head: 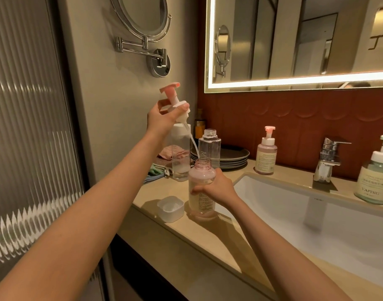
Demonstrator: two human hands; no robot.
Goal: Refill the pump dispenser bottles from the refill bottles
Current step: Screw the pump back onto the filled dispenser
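We find the left hand (164, 115) raised above the counter (208, 240), its fingers closed around the collar of a pink pump head (175, 98). The pump's thin tube (193, 144) hangs down at a slant, and its lower end lies at the open neck of the pink bottle (202, 187); whether the tip is inside the neck we cannot tell. The right hand (214, 189) is wrapped around the middle of that bottle, which stands upright on the counter near the left edge of the sink (316, 218). The bottle holds pale liquid to about its shoulder.

Just left of the bottle lies a white square cap (170, 208), open side up. Behind it stand two clear refill bottles: one capped (180, 153) at the left, one uncapped (209, 146) beside it. A stack of dark plates (234, 158) sits farther back. A second pink pump bottle (266, 155) stands against the far wall, left of the tap (327, 159). A green pump bottle (375, 177) stands at the far right.
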